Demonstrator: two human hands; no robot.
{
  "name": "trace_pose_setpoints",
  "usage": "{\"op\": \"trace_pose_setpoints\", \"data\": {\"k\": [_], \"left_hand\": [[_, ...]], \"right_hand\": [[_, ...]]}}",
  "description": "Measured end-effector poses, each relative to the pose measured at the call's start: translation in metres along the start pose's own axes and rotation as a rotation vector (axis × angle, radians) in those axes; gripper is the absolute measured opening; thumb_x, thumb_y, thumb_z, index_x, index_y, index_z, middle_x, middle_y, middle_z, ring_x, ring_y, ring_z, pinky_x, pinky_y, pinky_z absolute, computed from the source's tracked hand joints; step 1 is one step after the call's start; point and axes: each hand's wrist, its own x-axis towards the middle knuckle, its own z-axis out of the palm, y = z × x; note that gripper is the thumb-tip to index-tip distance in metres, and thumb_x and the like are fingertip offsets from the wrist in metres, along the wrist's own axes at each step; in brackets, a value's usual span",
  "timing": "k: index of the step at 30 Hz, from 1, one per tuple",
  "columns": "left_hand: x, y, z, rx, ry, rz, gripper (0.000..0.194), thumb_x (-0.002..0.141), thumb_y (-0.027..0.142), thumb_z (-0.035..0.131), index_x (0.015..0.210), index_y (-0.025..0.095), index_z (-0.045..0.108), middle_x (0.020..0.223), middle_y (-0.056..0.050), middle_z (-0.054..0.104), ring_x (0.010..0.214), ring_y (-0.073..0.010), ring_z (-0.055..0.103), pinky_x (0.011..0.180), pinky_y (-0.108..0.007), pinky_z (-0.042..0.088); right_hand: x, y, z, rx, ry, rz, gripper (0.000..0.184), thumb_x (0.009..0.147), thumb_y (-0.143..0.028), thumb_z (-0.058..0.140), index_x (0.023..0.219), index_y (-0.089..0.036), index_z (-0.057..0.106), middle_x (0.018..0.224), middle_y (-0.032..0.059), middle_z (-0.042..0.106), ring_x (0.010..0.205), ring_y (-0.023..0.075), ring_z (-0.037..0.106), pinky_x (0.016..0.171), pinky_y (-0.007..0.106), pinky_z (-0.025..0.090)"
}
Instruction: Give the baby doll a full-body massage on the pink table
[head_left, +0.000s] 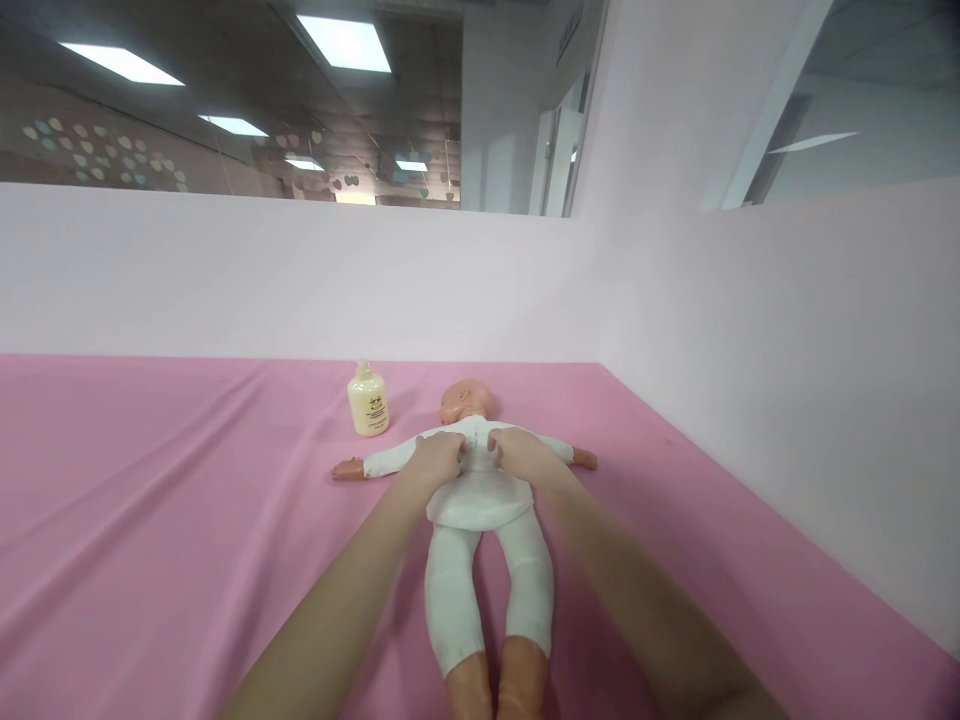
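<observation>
A baby doll (480, 500) in a white one-piece suit lies on its back on the pink sheet (150, 520), head away from me, arms spread to both sides. My left hand (439, 458) rests on the doll's chest, fingers curled into the white fabric. My right hand (517, 450) sits beside it on the chest, also pinching the fabric near the middle seam. The doll's bare feet point toward me at the bottom edge.
A small pale yellow lotion bottle (367, 402) stands upright left of the doll's head. Light pink walls (750, 350) close off the back and right side of the sheeted surface.
</observation>
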Motion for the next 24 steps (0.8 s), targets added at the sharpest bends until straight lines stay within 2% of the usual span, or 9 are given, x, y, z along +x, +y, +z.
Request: {"op": "trace_pose_setpoints", "data": {"k": [3, 11, 17, 24], "left_hand": [[0.003, -0.003, 0.003, -0.003, 0.026, 0.005, 0.037, 0.072, 0.015, 0.062, 0.108, 0.022, 0.063, 0.100, -0.004, 0.072, 0.099, -0.0249, 0.064, 0.082, -0.035, 0.045], [0.007, -0.007, 0.007, 0.001, 0.056, 0.019, 0.032, 0.075, 0.013, 0.056, 0.103, 0.024, 0.068, 0.097, -0.003, 0.073, 0.099, -0.0246, 0.064, 0.084, -0.035, 0.043], [0.011, -0.012, 0.013, -0.008, 0.102, 0.028, 0.023, 0.080, 0.020, 0.056, 0.099, 0.024, 0.068, 0.110, -0.006, 0.068, 0.098, -0.0251, 0.063, 0.085, -0.038, 0.044], [0.016, -0.015, 0.018, -0.011, 0.121, 0.006, 0.016, 0.083, 0.021, 0.056, 0.096, 0.021, 0.066, 0.112, -0.008, 0.065, 0.099, -0.0253, 0.063, 0.086, -0.038, 0.043]], "right_hand": [[0.001, -0.001, 0.000, -0.037, -0.024, -0.012, 0.039, 0.079, -0.006, 0.054, 0.112, -0.023, 0.067, 0.094, 0.0031, 0.071, 0.083, 0.0162, 0.063, 0.071, 0.026, 0.040], [0.009, 0.009, 0.009, -0.005, -0.031, -0.016, 0.036, 0.081, -0.007, 0.054, 0.112, -0.021, 0.069, 0.101, 0.0045, 0.070, 0.088, 0.0162, 0.062, 0.075, 0.026, 0.040], [0.021, 0.021, 0.022, -0.025, 0.100, -0.111, 0.025, 0.084, -0.010, 0.056, 0.101, -0.019, 0.073, 0.115, 0.0087, 0.064, 0.106, 0.0217, 0.058, 0.088, 0.028, 0.040], [0.029, 0.027, 0.028, -0.054, 0.141, -0.136, 0.024, 0.087, -0.009, 0.052, 0.094, -0.021, 0.071, 0.108, 0.0069, 0.066, 0.101, 0.0198, 0.061, 0.088, 0.026, 0.041]]}}
